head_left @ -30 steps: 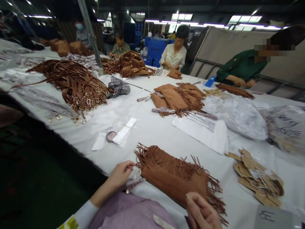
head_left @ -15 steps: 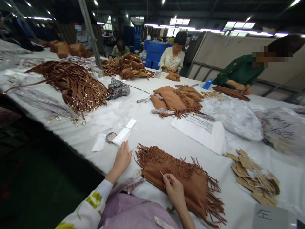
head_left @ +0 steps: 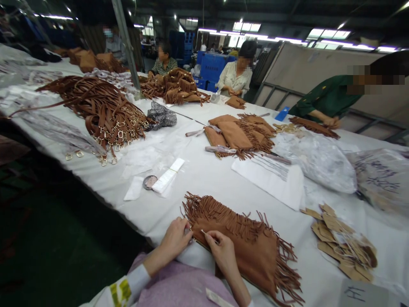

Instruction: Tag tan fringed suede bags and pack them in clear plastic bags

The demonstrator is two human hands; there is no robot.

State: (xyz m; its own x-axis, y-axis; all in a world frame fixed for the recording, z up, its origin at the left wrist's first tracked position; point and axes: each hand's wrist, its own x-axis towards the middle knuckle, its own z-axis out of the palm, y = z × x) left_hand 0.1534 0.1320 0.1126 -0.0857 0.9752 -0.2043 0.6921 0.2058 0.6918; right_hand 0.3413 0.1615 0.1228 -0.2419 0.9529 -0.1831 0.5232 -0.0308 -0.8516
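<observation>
Now both hands at fringed bag (head_left: 252, 247) near corner, right hand (head_left: 222, 251) grip pinching thin pin (head_left: 204, 233), left hand (head_left: 175, 238) grip unclear

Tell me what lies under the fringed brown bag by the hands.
The fringed brown bag lies flat on the white table cover. Both hands, left and right, rest on its near corner. Anything beneath it is covered.

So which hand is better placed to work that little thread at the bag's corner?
Probably the right hand: it pinches the thin white thread over the fringed suede bag, while the left hand only steadies the corner.
</observation>
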